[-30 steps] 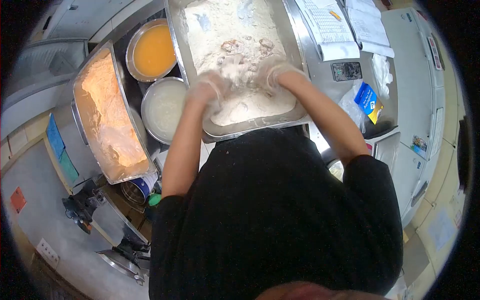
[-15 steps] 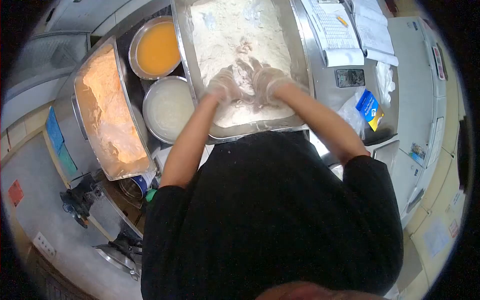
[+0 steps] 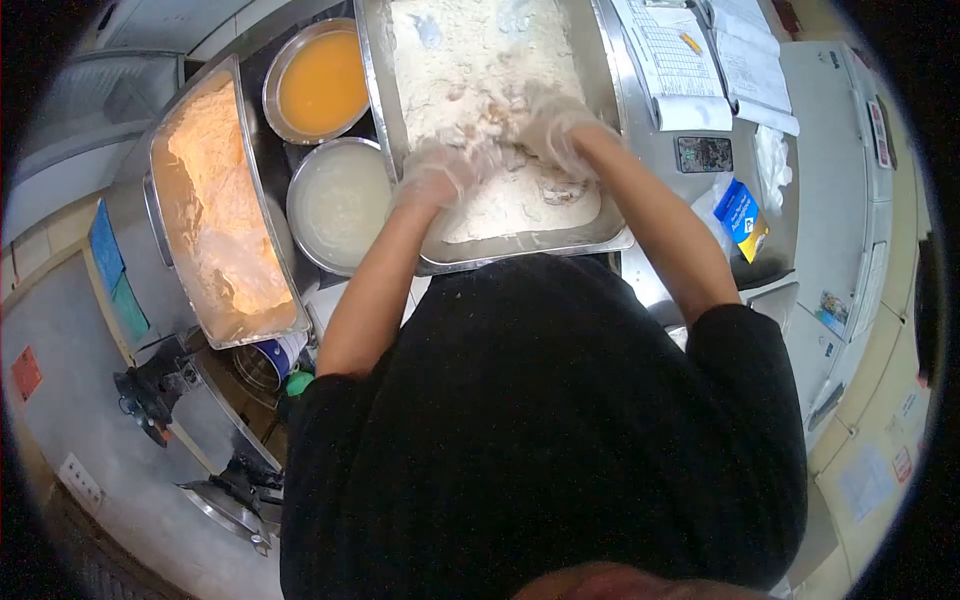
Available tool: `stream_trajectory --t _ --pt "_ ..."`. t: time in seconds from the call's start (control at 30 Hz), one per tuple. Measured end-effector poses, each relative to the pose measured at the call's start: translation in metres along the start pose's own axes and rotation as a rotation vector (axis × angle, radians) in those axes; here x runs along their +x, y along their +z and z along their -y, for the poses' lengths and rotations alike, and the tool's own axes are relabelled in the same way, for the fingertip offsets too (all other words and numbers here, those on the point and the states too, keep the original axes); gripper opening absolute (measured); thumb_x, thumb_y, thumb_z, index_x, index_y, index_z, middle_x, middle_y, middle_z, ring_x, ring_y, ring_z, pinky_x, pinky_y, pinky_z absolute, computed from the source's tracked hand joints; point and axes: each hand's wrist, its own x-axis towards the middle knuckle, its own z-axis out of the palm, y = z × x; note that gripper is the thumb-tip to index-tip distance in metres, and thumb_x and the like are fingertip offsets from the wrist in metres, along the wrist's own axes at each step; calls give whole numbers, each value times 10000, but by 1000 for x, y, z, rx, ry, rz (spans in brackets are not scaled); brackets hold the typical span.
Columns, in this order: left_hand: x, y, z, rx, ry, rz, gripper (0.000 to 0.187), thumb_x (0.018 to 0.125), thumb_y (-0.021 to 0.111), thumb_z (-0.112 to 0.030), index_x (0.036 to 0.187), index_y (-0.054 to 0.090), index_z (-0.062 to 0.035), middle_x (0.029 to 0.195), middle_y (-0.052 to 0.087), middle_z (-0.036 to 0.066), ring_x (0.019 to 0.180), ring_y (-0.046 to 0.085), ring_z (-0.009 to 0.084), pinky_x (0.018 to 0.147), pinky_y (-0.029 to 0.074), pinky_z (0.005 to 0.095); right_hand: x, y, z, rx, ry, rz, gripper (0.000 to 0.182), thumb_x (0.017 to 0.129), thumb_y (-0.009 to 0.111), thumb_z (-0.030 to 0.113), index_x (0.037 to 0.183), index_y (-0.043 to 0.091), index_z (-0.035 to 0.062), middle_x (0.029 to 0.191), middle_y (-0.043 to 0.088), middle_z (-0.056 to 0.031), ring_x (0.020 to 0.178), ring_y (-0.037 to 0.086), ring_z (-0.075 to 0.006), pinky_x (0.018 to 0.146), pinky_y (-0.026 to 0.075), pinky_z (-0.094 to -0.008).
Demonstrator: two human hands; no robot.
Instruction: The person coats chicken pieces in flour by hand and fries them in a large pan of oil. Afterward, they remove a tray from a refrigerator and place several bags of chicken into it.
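Note:
A deep metal tray (image 3: pixel 608 90) holds a bed of white flour (image 3: pixel 470 60). Floured brownish pieces (image 3: pixel 492 122), of a kind I cannot make out, lie among it between my hands; another piece (image 3: pixel 562 192) rests nearer to me. My left hand (image 3: pixel 440 174), in a clear plastic glove, touches the flour on the near left side. Clear plastic also covers my right hand (image 3: pixel 558 130), which is farther in and to the right, over the flour. Motion smears the fingers of both hands, so what they grip, if anything, is hidden.
Left of the tray stand a bowl of orange liquid (image 3: pixel 322 85), a bowl of whitish liquid (image 3: pixel 340 205) and a long metal pan (image 3: pixel 250 150) with orange crumbly contents. To the right are paper sheets (image 3: pixel 680 70), a phone (image 3: pixel 704 155) and a blue-yellow packet (image 3: pixel 742 220).
My hands have moved apart: the right one went farther away and right, the left slightly nearer. Pieces in the flour have shifted and show more between them.

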Motion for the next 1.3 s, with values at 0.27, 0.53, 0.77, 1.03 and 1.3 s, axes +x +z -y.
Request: stream_trajectory --t 0.27,0.53,0.77,1.03,1.3 --pt "49 102 -9 -450 -137 -149 947 828 686 -454 1407 355 218 1210 641 338 1140 646 380 1016 480 428 46 97 -60 -156 -67 -151 1034 829 765 312 1584 134 -6 1303 591 -337 1170 650 -375 992 528 -466" --pt "-1 27 -2 -504 -164 -256 638 916 529 -566 1048 748 19 1097 698 284 1103 649 439 976 485 488 22 27 -35 -300 -271 -217 474 958 493 361 993 739 -43 1000 718 -265 947 713 -389 874 563 -436" --pt "-14 42 -37 -263 -167 26 1167 758 827 -438 1542 167 121 1322 546 374 1245 584 415 1062 462 396 -4 79 -39 -351 -38 2 1224 795 766 403 1599 -67 5 1521 388 -340 1411 431 -406 1199 321 -394" --pt "23 59 7 59 180 -73 365 902 560 -286 998 761 3 1126 691 275 1118 658 388 980 512 431 30 53 -40 -352 -122 -77 588 777 757 327 1275 654 32 1112 713 -230 998 710 -345 896 546 -447" --pt "63 -87 30 67 141 -52 488 913 570 -446 1143 719 -42 1204 692 174 1095 664 351 962 517 416 85 -48 10 -403 -127 82 412 856 709 218 1223 662 36 1106 731 -151 904 706 -311 826 566 -483"
